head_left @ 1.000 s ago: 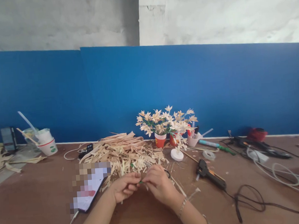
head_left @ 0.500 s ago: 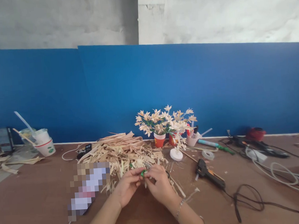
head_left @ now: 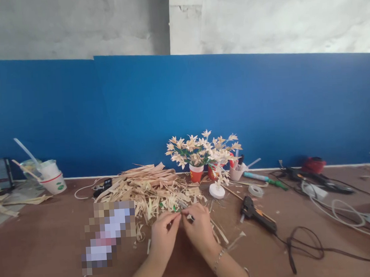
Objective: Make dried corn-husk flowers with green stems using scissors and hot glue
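Left hand (head_left: pixel 166 229) has swung inward since the previous frame, its wrist now closer to that of the right hand (head_left: pixel 199 225), and the green that showed plainly between them is now mostly out of sight. Thumbs and forefingers are pressed together at the tips, the two pinches meeting just above the worktop (head_left: pixel 47 247); they appear to grip a small green piece (head_left: pixel 176 207), a sliver of which shows just past the left fingertips, though its held portion is hidden. Judging by its size, the piece should weigh next to nothing, bend readily and perhaps slip if pinched loosely; it is best taken between thumb and forefinger close to its ends, with light, steady pressure, since a hard tug might crease or tear it. Beyond the hands spreads a heap of pale dried strips (head_left: pixel 143 176), likely brittle and easily split. Cream-coloured flowers (head_left: pixel 193 144) stand behind in red cups (head_left: pixel 196 175), a single white base (head_left: pixel 217 191) sits nearer, and a black glue gun (head_left: pixel 258 216) lies to the right, its cord trailing across the surface.
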